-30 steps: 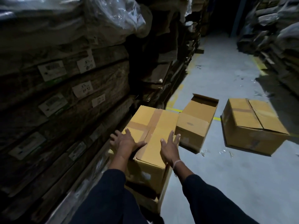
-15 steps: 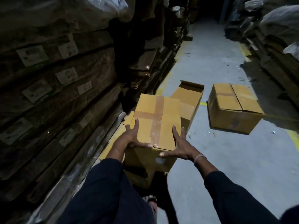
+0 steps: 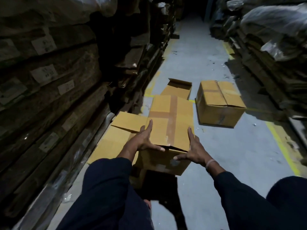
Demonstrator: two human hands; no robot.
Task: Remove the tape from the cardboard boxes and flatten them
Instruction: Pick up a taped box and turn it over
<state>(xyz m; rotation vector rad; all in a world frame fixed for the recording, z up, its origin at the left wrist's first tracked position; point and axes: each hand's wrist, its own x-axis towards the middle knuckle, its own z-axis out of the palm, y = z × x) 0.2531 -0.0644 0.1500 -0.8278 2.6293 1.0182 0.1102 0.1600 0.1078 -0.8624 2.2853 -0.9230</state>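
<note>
Tape [image 3: 172,120] crosses the top of the box [image 3: 169,130] you hold above the floor [image 3: 232,155]; your left hand [image 3: 142,141] and right hand [image 3: 193,151] clasp its near corners, fingers spread flat. Set it down squarely, then pick at the lifted tape end on the near edge.

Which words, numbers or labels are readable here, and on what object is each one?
No text can be read with confidence.
White labels on the stacked cardboard sheets at left: dark marks, too blurred to read.
Taped box held between the hands: no print visible.
The two boxes behind it: no print visible.
</note>
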